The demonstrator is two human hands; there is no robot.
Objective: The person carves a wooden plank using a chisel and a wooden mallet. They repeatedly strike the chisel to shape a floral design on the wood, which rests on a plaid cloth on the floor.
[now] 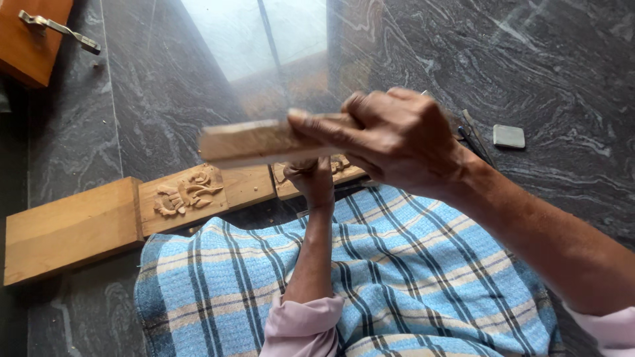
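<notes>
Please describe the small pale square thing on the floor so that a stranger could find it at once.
Look at the dark grey stone floor, to the right of the raised right hand. Beyond the thin metal tools lies a small flat pad. It alone is pale grey with rounded corners; everything else loose nearby is brown wood or slender metal.

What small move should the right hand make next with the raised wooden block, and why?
Probably bring the wooden block down toward the left hand. The right hand holds it lifted above the carved plank, and the left hand rests low on that plank, seemingly around a tool I cannot see clearly. A raised block over a steadied hand suggests a tapping stroke.
</notes>
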